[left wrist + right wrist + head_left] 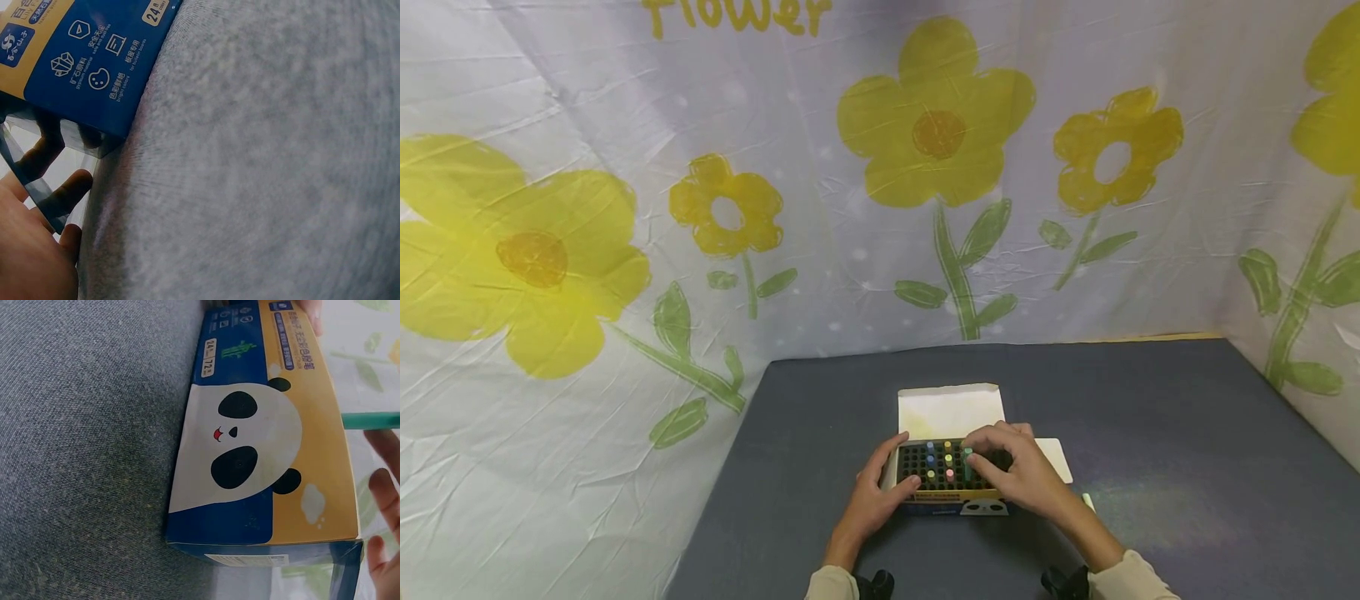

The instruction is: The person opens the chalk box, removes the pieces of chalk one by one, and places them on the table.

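Observation:
A blue and yellow chalk box [250, 519] with a panda face lies with its lid [951, 412] folded back. Several colored chalk sticks stand in its black holed tray [912, 458], among them a pink chalk stick [950, 475]. My left hand [868, 500] holds the left end of the box, thumb at the front corner and fingers toward the back. With thumb and index finger, my right hand [1022, 467] pinches a green chalk stick [372, 420], which stands upright over the tray's right part. That hand covers the tray's right end.
The box sits on a dark grey table [1150, 433]. A white end flap [1054, 458] sticks out at its right. Partly behind the right forearm lies a small pale piece [1087, 502]. A flower-printed cloth [820, 167] hangs behind the table.

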Available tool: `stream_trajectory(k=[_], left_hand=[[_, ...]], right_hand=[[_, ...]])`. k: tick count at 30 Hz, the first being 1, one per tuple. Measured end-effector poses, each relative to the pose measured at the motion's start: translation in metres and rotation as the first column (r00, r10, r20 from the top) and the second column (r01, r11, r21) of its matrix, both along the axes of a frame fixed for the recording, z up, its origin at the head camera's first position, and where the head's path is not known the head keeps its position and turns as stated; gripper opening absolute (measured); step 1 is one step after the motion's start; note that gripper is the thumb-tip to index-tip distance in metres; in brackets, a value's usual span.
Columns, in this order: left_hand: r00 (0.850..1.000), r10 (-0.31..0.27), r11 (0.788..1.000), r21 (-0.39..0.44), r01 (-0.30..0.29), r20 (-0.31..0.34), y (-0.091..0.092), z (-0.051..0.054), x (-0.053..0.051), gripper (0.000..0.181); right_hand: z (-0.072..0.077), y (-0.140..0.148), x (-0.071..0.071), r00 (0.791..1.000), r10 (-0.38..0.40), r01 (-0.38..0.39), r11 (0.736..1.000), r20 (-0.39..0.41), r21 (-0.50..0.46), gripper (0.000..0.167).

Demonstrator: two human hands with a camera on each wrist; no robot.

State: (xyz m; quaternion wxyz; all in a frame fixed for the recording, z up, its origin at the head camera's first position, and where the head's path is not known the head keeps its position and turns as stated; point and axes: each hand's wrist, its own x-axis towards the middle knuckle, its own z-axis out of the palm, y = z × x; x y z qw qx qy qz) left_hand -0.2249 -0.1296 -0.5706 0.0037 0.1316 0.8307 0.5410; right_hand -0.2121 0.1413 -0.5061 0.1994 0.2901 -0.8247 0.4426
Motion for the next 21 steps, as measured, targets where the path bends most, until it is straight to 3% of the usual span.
stream_trajectory(k=[5, 13, 21], left_hand=[[1.000, 0.001, 1.000, -0.004, -0.001, -0.006, 0.000, 0.000, 0.001, 0.066], [1.000, -0.006, 1.000, 0.006, 0.006, -0.008, -0.001, -0.001, 0.000, 0.067], [1.000, -0.004, 1.000, 0.000, 0.004, -0.006, -0.001, 0.000, 0.001, 0.066]], right_hand=[[0.003, 0.000, -0.001, 0.998, -0.060, 0.060, 0.997, 0.010, -0.049, 0.023], [0.004, 0.008, 0.000, 0.997, -0.079, 0.079, 0.993, -0.003, -0.084, 0.025], [-0.001, 0.024, 0.002, 0.993, -0.090, 0.100, 0.987, 0.078, -0.129, 0.020]])
